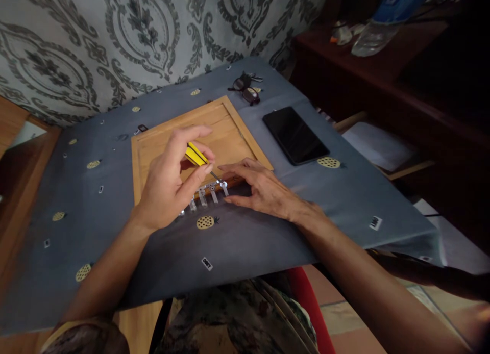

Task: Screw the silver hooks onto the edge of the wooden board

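At the centre of the frame, the left hand (pixel 164 185) has thumb and fingers closed round the yellow-and-black plastic-handled screwdriver (pixel 196 154), its index finger lifted clear; the right hand (pixel 264 191) has finger and thumb parted about the right end of the silvery metal strip of hooks (pixel 202 196), though whether they pinch it I cannot tell; the strip lies along the lower edge of the flat, light-brown wooden board with a raised rim (pixel 248 140). To do this well, I'd keep the shaft in line with the fixing point, press steadily so the tip cannot skate towards the fingertips, and hold the strip flush; the screwdriver's long axis slants from upper left to lower right, tip down-right; the strip's runs lower left to upper right, hooks pointing towards the bottom of the frame.
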A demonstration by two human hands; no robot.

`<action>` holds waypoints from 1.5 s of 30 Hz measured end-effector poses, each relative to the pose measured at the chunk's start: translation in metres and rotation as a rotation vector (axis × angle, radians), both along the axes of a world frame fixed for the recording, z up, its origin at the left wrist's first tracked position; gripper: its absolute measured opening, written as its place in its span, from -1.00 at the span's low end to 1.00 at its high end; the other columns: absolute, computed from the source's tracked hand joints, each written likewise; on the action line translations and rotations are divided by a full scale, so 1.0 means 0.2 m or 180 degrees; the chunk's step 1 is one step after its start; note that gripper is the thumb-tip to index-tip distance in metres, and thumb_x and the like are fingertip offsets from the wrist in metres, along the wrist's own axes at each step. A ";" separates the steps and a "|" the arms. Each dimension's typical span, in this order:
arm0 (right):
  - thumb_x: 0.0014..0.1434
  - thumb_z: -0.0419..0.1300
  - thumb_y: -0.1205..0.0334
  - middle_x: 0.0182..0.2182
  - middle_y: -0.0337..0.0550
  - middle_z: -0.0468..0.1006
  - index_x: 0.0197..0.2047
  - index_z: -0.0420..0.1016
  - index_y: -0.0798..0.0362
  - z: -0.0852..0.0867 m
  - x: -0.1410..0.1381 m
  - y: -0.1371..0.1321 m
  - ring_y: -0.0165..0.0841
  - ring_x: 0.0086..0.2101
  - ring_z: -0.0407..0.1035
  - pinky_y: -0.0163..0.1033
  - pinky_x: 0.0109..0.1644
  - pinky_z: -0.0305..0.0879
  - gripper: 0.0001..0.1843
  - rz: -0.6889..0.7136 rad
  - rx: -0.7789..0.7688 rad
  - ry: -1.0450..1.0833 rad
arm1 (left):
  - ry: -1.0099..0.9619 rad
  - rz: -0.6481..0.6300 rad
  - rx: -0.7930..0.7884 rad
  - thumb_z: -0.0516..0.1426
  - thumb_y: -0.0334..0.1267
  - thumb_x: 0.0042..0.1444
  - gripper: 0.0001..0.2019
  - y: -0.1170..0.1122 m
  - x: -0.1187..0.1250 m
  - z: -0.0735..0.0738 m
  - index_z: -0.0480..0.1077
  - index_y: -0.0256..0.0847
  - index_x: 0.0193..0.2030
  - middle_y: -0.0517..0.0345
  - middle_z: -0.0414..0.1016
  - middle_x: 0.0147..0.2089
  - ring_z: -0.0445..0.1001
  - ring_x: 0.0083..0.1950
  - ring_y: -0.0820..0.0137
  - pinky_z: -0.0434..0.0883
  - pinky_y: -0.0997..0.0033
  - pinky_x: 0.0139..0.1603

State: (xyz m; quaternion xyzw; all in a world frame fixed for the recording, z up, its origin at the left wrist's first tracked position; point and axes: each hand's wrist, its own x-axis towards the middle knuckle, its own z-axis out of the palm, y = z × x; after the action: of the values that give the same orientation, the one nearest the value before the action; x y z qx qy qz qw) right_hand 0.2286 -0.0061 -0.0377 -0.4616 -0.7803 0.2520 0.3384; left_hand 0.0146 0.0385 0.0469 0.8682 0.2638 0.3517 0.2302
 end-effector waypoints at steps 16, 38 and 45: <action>0.16 0.37 0.16 -0.06 -0.05 0.59 0.25 0.38 0.00 0.00 0.00 0.00 -0.13 0.01 0.38 0.03 0.11 0.33 -0.40 0.0036 -0.0113 -0.0018 | 0.0330 -0.0031 0.0145 0.12 -0.39 0.28 -0.57 -0.02 0.02 -0.02 0.19 -0.17 0.26 0.08 0.49 -0.04 0.54 -0.03 0.40 0.55 0.38 -0.02; 0.14 0.38 0.21 -0.04 -0.02 0.58 0.28 0.35 0.00 0.00 0.00 0.00 -0.09 0.04 0.37 0.11 0.13 0.33 -0.35 -0.0004 0.0011 -0.0060 | 0.0408 0.0051 0.0399 0.17 -0.43 0.24 -0.55 -0.04 0.03 -0.01 0.23 -0.11 0.23 0.15 0.48 0.02 0.57 -0.07 0.43 0.59 0.39 0.01; 0.15 0.37 0.19 -0.04 -0.01 0.58 0.29 0.35 0.01 0.02 0.00 -0.01 -0.09 0.04 0.37 0.10 0.12 0.34 -0.35 0.0022 -0.0061 -0.0032 | 0.0489 0.0190 0.0946 0.20 -0.32 0.26 -0.66 -0.04 0.05 -0.01 0.30 -0.17 0.14 0.12 0.49 -0.02 0.54 -0.04 0.38 0.58 0.36 -0.03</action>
State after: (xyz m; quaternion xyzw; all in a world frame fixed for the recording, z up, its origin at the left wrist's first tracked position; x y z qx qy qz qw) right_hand 0.2279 -0.0071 -0.0342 -0.4635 -0.7811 0.2584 0.3291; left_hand 0.0243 0.0299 0.0448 0.9088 0.2514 0.3261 0.0679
